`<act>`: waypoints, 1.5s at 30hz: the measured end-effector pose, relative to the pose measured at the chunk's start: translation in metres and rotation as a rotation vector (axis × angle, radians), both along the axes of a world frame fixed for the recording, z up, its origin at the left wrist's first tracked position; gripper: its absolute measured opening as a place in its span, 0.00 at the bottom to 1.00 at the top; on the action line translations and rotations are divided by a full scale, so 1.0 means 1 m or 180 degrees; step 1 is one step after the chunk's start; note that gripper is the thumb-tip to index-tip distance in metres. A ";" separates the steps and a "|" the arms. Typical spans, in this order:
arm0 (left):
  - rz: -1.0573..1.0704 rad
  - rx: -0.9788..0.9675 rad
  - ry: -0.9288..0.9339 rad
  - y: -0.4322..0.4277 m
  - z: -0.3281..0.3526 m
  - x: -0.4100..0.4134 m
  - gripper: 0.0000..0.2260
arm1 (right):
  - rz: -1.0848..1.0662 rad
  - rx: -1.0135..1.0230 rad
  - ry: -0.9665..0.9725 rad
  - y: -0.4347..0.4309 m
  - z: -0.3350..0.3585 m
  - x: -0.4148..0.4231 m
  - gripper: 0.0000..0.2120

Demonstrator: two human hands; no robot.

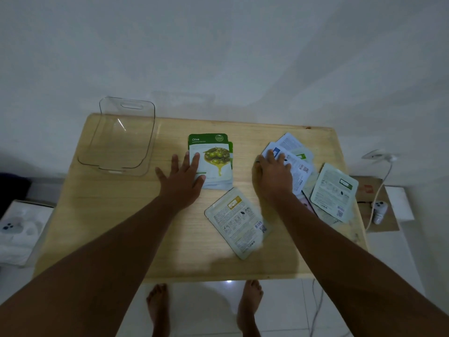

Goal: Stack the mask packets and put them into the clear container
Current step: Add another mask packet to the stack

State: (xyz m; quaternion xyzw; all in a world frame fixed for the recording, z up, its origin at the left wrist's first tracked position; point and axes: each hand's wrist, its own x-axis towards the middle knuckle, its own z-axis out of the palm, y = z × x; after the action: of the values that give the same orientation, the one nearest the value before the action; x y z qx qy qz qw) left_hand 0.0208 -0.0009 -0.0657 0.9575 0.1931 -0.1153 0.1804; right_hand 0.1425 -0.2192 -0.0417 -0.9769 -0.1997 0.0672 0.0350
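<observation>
Head view showed two bare feet on the tiled floor just below the near edge of the counter. Taking the olive packet stack as landmark: nearer than it, close to the near edge, one packet lay back-side up, its long axis running diagonally from far-left to near-right. The stack itself sat mid-counter, long axis pointing away from the person, printed top toward the far edge. The left hand lay flat, fingers spread, on the stack's left part, gripping nothing. Right of the stack, the right hand pressed open-palmed on a loose fan of packets splayed at mixed angles; another packet lay beyond, by the right edge. Far left of the stack, the clear container stood empty at the far-left corner, with bare wood between.
</observation>
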 end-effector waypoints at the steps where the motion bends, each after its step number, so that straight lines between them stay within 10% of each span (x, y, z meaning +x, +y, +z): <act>1: 0.0000 -0.0002 0.0012 0.000 0.000 0.000 0.30 | -0.0024 0.0215 -0.0075 0.002 0.001 -0.002 0.20; 14: -0.0023 -0.0034 0.0147 0.000 0.004 0.004 0.30 | -0.0629 0.2791 -0.0022 0.063 0.088 0.029 0.14; 31: 0.0038 -0.0060 -0.0009 0.001 -0.001 0.002 0.31 | 0.0622 0.1595 0.0938 0.087 0.015 -0.013 0.18; 34: 0.0033 -0.0032 -0.0042 0.000 -0.002 0.002 0.31 | 0.0425 0.1701 0.0773 0.065 0.006 -0.008 0.19; 40: 0.0051 -0.0079 -0.0009 0.000 0.001 0.001 0.31 | -0.0339 -0.0041 0.0229 -0.005 -0.001 0.024 0.24; 45: 0.0052 -0.0115 0.0048 0.000 0.002 0.003 0.30 | -0.0227 0.0211 0.0469 -0.011 0.005 0.024 0.20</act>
State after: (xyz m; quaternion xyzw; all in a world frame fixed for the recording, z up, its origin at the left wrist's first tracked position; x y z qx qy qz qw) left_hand 0.0242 -0.0006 -0.0632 0.9516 0.2000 -0.1244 0.1972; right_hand 0.1662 -0.2300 -0.0366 -0.9741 -0.1638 0.1310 0.0842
